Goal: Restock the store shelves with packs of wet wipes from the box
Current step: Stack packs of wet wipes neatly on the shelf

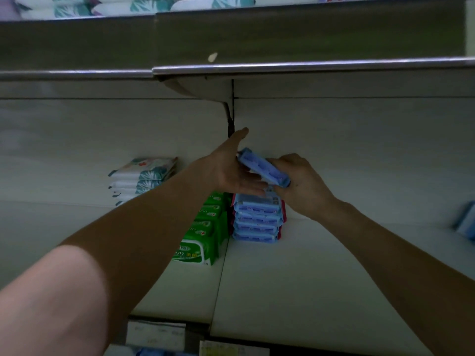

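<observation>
A blue pack of wet wipes (pixel 262 167) is tilted just above a stack of several like blue packs (pixel 257 219) on the white shelf (pixel 321 278). My right hand (pixel 303 186) grips the pack's near right end. My left hand (pixel 231 168) has straight fingers, with its palm against the pack's left side and the thumb raised. The box is out of view.
A row of green wipe packs (pixel 203 235) stands left of the blue stack. White leaf-print packs (pixel 144 176) are stacked further left at the back. Another blue pack (pixel 466 222) sits at the far right. A metal shelf (pixel 282 65) hangs overhead.
</observation>
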### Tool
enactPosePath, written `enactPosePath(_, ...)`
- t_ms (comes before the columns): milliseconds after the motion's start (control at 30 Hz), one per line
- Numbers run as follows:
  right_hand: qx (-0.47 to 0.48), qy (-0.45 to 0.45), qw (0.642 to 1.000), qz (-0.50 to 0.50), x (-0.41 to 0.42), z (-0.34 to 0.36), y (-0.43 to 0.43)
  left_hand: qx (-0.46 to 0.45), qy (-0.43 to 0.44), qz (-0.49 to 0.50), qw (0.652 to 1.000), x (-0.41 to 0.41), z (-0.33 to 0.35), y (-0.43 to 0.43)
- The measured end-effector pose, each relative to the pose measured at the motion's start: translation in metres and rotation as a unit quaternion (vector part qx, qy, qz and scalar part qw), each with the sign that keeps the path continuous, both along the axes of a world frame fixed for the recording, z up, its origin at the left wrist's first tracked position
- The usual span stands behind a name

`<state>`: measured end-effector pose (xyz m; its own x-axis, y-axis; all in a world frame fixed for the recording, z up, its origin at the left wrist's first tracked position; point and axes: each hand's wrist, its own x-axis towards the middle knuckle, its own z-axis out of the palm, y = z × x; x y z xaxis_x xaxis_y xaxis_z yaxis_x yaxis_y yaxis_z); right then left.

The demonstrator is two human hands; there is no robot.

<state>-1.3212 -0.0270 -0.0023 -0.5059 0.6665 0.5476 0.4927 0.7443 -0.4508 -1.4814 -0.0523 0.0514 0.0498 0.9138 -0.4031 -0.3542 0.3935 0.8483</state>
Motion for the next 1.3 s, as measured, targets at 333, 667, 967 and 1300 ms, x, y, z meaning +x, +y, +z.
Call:
enactPosePath(333, -0.46, 0.204, 0.864, -0.023, 0.008, 0.021, 0.003, 0.035, 0.033, 0.06, 0.997, 0.002, -0.014, 0.002)
enactPosePath(667, -0.419, 0.123, 0.895, -0.095, -0.005, 0.0, 0.011, -0.005, 0.452, 0.004, 0.892, -0.007, -0.024, 0.006)
enactPosePath(967, -0.468, 0.152, 0.866, -0.092, -0.005, -0.001, 0.015, -0.053, 0.427, -0.021, 0.902, -0.011, -0.037, 0.012)
enactPosePath(1300, -0.619, 0.059, 0.777, -0.103, 0.003, -0.014, 0.008, -0.079, 0.375, -0.02, 0.923, 0.0, -0.05, 0.021)
